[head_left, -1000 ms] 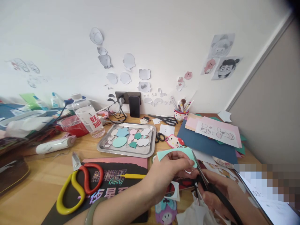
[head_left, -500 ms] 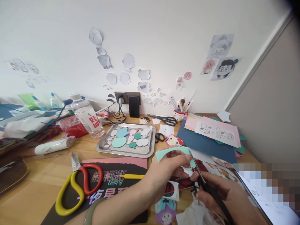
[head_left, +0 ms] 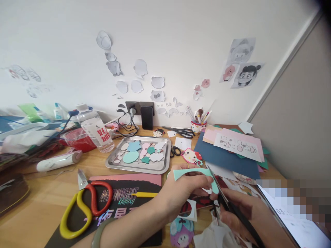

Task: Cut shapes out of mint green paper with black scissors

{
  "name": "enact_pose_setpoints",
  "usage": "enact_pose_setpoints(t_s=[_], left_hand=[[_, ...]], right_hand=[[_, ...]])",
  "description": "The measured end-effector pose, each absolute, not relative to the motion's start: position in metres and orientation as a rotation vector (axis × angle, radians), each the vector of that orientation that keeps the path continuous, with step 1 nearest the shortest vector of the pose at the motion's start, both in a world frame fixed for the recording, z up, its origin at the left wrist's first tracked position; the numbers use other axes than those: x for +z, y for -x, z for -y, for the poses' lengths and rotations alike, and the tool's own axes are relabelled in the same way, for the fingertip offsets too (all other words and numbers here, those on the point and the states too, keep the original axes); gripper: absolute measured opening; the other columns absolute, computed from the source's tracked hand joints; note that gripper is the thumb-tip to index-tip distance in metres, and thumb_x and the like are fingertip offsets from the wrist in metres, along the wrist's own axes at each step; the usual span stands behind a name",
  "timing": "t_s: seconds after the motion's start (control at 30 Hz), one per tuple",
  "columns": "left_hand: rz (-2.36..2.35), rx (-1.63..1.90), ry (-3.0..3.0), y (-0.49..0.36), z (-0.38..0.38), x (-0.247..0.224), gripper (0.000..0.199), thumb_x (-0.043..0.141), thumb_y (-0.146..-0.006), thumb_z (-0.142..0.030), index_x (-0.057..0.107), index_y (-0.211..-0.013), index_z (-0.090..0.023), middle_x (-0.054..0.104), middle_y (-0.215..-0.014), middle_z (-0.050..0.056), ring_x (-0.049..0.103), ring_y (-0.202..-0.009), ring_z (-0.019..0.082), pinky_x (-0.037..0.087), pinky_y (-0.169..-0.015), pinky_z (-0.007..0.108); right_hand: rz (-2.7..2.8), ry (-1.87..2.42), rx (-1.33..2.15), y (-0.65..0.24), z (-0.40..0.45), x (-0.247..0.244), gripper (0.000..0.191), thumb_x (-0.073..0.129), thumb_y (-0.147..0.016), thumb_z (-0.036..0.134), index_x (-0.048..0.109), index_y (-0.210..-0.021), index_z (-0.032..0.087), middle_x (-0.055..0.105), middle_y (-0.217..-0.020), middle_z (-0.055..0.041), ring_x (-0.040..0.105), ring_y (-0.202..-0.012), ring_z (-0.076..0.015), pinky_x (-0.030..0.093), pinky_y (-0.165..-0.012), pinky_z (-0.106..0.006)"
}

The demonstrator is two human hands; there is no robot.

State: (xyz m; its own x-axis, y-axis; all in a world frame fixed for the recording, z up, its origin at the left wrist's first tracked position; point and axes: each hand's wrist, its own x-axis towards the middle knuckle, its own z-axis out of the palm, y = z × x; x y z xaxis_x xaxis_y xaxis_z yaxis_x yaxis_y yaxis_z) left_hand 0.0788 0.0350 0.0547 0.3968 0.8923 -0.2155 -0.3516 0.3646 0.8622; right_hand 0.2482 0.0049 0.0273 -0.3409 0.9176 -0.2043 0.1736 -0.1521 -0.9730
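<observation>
My left hand (head_left: 184, 189) pinches a mint-green paper scrap (head_left: 191, 171) with a curved cut-out edge. In my right hand (head_left: 249, 210) is a pair of scissors (head_left: 239, 220) with black handles. Their blades point up and away, up against the right end of the mint scrap. My right fingers are partly hidden behind the handles. Just beyond the scrap lies a cat-face cutout (head_left: 190, 156) with a red bow, a small mint bit at its right side. Below my hands are a purple character cutout (head_left: 181, 232) and crumpled white paper (head_left: 210, 236).
A metal tray (head_left: 110, 162) holds several cut shapes. Red-and-yellow scissors (head_left: 74, 213) and a yellow-handled tool (head_left: 146, 195) lie on a black folder (head_left: 124, 224). A water bottle (head_left: 94, 127) stands left; coloured paper sheets (head_left: 207, 148) and a tablet (head_left: 292, 220) lie right.
The mint scrap has tilted and sunk slightly in my left hand, the scissors along its right end. A small mint bit now shows beside the cat-face cutout.
</observation>
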Motion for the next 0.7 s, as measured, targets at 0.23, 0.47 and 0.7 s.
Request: enact_pose_setpoints(t_s=[0.23, 0.47, 0.7], left_hand=[[-0.793, 0.808, -0.886, -0.074, -0.038, 0.057, 0.007, 0.069, -0.061, -0.017, 0.066, -0.063, -0.011, 0.063, -0.060, 0.001, 0.057, -0.054, 0.009, 0.045, -0.059, 0.021], [-0.823, 0.768, -0.940, -0.070, -0.040, 0.062, 0.007, 0.067, -0.058, -0.016, 0.068, -0.064, -0.011, 0.064, -0.063, 0.002, 0.057, -0.057, 0.010, 0.046, -0.060, 0.021], [-0.886, 0.718, -0.930, -0.067, -0.046, 0.062, 0.008, 0.070, -0.058, -0.018, 0.065, -0.060, -0.012, 0.059, -0.065, -0.001, 0.055, -0.055, 0.008, 0.046, -0.054, 0.020]], right_hand=[[1.715, 1.231, 1.416, -0.253, -0.007, 0.025, 0.033, 0.070, -0.067, 0.044, 0.064, -0.092, 0.022, 0.055, -0.067, 0.0003, 0.050, -0.058, -0.0166, 0.043, -0.050, -0.023], [1.514, 1.262, 1.508, -0.251, -0.006, 0.026, 0.034, 0.078, -0.055, 0.044, 0.062, -0.073, 0.021, 0.044, -0.058, 0.0050, 0.037, -0.052, -0.0115, 0.032, -0.047, -0.022], [1.501, 1.374, 1.395, -0.252, -0.005, 0.026, 0.026, 0.078, -0.054, 0.036, 0.067, -0.073, 0.023, 0.048, -0.055, 0.0049, 0.042, -0.051, -0.0122, 0.033, -0.045, -0.020]])
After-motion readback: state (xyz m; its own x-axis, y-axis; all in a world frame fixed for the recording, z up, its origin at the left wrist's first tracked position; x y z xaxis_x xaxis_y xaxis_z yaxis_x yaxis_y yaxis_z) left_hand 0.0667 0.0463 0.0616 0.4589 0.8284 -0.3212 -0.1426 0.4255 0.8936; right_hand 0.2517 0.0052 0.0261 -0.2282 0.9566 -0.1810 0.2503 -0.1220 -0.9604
